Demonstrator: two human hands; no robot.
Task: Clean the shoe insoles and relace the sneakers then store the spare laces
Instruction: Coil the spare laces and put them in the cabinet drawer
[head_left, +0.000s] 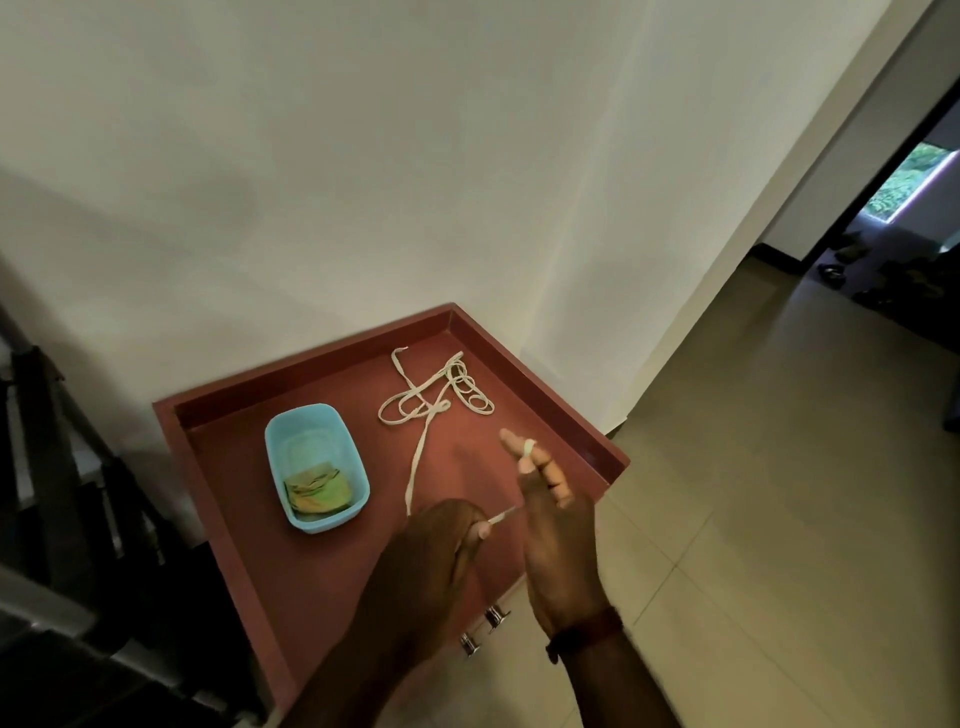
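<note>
Left hand (441, 545) pinches the white lace (417, 462), looped round the right hand (556, 530) forefinger under its thumb; the stretch between them is partly hidden.

Lace (415, 467) stretch inside the left hand (436, 556), both forearms (613, 686) past the bottom edge, tub (322, 525) contents indistinct

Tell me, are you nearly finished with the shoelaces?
No sneakers or insoles show, so those steps can't be judged. In hand: the left hand pinches the white shoelace, a loop sits round the index finger of the right hand. Left: most of it lies loose in the red drawer, beside the blue tub.
</note>
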